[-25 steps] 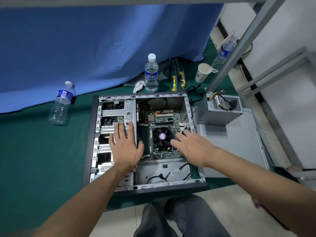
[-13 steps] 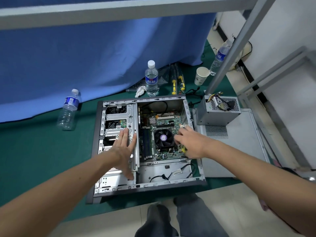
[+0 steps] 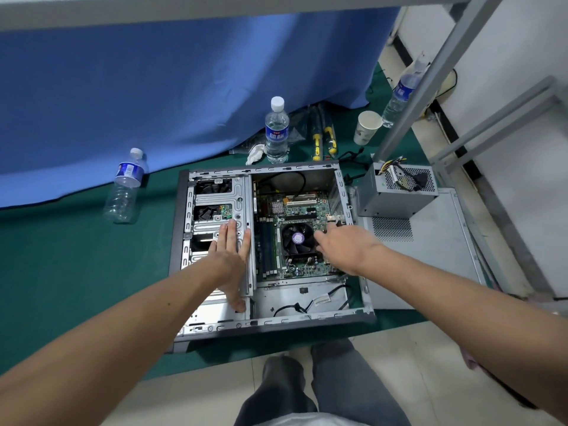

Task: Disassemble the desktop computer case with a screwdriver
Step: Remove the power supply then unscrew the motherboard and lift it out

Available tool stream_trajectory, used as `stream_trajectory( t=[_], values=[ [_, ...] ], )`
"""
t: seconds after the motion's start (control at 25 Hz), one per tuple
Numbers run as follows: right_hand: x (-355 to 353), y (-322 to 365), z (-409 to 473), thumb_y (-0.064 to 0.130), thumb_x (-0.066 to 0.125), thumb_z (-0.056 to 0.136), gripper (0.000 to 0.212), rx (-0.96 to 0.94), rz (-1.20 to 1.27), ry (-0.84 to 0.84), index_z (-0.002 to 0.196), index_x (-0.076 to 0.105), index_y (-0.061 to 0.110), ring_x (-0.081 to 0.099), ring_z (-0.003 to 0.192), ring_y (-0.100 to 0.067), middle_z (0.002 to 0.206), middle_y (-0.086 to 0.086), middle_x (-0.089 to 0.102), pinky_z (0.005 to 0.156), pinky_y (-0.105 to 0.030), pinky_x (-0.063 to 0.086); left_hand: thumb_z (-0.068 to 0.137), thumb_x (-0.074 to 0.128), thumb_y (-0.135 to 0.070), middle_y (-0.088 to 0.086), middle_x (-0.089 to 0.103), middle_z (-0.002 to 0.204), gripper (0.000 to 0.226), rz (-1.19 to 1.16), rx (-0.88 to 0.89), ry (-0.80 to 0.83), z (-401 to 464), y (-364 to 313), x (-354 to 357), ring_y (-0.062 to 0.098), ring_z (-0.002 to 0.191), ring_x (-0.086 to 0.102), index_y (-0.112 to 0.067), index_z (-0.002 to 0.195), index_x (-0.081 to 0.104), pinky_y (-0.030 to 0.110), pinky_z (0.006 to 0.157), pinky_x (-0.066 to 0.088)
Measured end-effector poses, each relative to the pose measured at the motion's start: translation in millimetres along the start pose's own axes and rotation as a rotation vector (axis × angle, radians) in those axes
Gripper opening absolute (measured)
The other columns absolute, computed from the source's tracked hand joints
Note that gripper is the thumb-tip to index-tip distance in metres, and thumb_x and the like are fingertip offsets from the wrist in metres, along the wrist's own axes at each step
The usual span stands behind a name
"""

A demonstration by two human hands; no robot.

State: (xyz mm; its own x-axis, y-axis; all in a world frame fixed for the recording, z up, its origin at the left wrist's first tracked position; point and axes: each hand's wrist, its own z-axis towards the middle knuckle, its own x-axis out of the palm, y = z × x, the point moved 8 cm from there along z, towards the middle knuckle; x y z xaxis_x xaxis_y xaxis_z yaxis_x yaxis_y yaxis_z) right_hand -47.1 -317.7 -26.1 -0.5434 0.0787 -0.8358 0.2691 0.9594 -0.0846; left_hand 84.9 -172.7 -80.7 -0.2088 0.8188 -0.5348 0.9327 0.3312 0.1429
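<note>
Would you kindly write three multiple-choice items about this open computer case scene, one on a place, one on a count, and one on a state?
1. Where does the power supply sit?
A. Mounted inside the case
B. Outside the case, on the detached side panel
C. Under the blue cloth

2. How many water bottles are in view?
A. One
B. Two
C. Three

3. How does the left hand lie?
A. Flat, fingers straight, on the metal drive cage
B. Curled round a screwdriver
C. Raised clear of the case

Answers: 1 B, it rests on the side panel beside the computer case. 2 C, one left, one behind the case, one far right. 3 A, straight fingers rest on the drive cage.
</note>
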Motion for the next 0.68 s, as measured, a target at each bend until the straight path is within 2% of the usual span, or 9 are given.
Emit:
stream_trajectory(
  t=[0.04, 0.12, 0.2, 0.28, 0.36, 0.44, 0.56, 0.64, 0.68],
  values=[
    [-4.9, 2.5, 0.4, 0.017, 0.041, 0.1, 0.027, -0.038, 0.034, -0.037, 0.126, 0.045, 0.012, 0.055, 0.099, -0.029, 0.12, -0.013, 0.05, 0.082, -0.04, 0.052, 0.06, 0.083, -0.064, 0.031, -0.05, 0.133, 0.159, 0.0, -0.002, 0.012, -0.7, -0.6, -0.3, 0.049, 0.132, -0.037, -0.004, 0.137, -0.042, 0.055, 0.119, 0.0],
    [-8.3, 6.5, -0.6, 0.003, 0.051, 0.086, 0.043, -0.121, 0.077, -0.041, 0.126, 0.045, 0.016, 0.043, 0.113, -0.029, 0.119, -0.008, 0.044, 0.091, -0.039, 0.042, 0.061, 0.083, -0.063, 0.031, -0.05, 0.134, 0.158, -0.001, -0.016, 0.031, -3.2, -1.7, -0.3, 0.049, 0.132, -0.037, -0.003, 0.137, -0.042, 0.055, 0.12, 0.0],
    [-6.4, 6.3, 0.0, 0.015, 0.056, 0.09, 0.043, -0.101, -0.002, 0.0, 0.132, 0.043, 0.016, 0.041, 0.119, -0.031, 0.13, -0.013, 0.041, 0.095, -0.041, 0.043, 0.062, 0.083, -0.062, 0.032, -0.049, 0.136, 0.157, 0.013, -0.023, 0.038, -4.9, -3.0, -2.2, 0.049, 0.133, -0.037, -0.003, 0.138, -0.042, 0.055, 0.12, 0.0],
    [-2.9, 0.6, 2.6, 0.032, 0.045, 0.102, 0.037, -0.011, -0.038, 0.053, 0.135, 0.042, 0.016, 0.055, 0.108, -0.033, 0.136, -0.018, 0.04, 0.087, -0.043, 0.053, 0.063, 0.082, -0.062, 0.033, -0.048, 0.137, 0.157, 0.022, -0.026, 0.038, -5.9, -4.2, -3.2, 0.05, 0.134, -0.035, -0.002, 0.138, -0.041, 0.055, 0.12, 0.0],
    [-4.7, 1.9, 4.4, 0.017, 0.04, 0.103, 0.029, -0.014, -0.033, 0.041, 0.132, 0.043, 0.014, 0.059, 0.097, -0.032, 0.133, -0.019, 0.044, 0.081, -0.042, 0.055, 0.063, 0.083, -0.062, 0.032, -0.048, 0.136, 0.157, 0.019, -0.033, 0.045, -6.5, -3.6, -2.7, 0.049, 0.133, -0.036, -0.003, 0.138, -0.042, 0.055, 0.12, -0.001],
    [-12.0, 3.5, 2.5, 0.005, 0.05, 0.091, 0.033, -0.075, 0.048, -0.006, 0.122, 0.046, 0.015, 0.05, 0.106, -0.028, 0.121, -0.011, 0.045, 0.087, -0.039, 0.048, 0.063, 0.083, -0.061, 0.032, -0.05, 0.135, 0.157, 0.01, -0.037, 0.054, -5.8, -2.5, -1.9, 0.049, 0.133, -0.037, -0.003, 0.137, -0.043, 0.054, 0.12, -0.001],
    [-13.9, 3.5, -0.8, 0.023, 0.06, 0.09, 0.038, -0.056, 0.019, 0.01, 0.124, 0.044, 0.015, 0.044, 0.115, -0.029, 0.12, -0.011, 0.045, 0.091, -0.041, 0.044, 0.063, 0.084, -0.06, 0.03, -0.052, 0.133, 0.158, -0.005, -0.042, 0.065, -4.5, -1.3, -0.1, 0.047, 0.133, -0.039, -0.005, 0.135, -0.045, 0.054, 0.12, -0.004],
    [-8.2, -2.1, 0.5, 0.045, 0.043, 0.101, 0.044, 0.041, -0.039, 0.061, 0.132, 0.04, 0.014, 0.054, 0.11, -0.032, 0.124, -0.015, 0.048, 0.086, -0.043, 0.052, 0.062, 0.084, -0.061, 0.03, -0.054, 0.13, 0.159, -0.012, -0.05, 0.073, -2.4, -0.5, 1.3, 0.047, 0.132, -0.04, -0.006, 0.134, -0.047, 0.054, 0.12, -0.005],
    [-6.8, -2.6, 2.1, 0.043, 0.037, 0.104, 0.042, 0.052, -0.039, 0.074, 0.134, 0.04, 0.014, 0.057, 0.105, -0.033, 0.124, -0.016, 0.049, 0.082, -0.043, 0.054, 0.062, 0.084, -0.061, 0.03, -0.055, 0.129, 0.159, -0.013, -0.056, 0.078, -1.4, 0.0, 2.2, 0.047, 0.132, -0.04, -0.006, 0.133, -0.047, 0.054, 0.12, -0.005]
  ],
)
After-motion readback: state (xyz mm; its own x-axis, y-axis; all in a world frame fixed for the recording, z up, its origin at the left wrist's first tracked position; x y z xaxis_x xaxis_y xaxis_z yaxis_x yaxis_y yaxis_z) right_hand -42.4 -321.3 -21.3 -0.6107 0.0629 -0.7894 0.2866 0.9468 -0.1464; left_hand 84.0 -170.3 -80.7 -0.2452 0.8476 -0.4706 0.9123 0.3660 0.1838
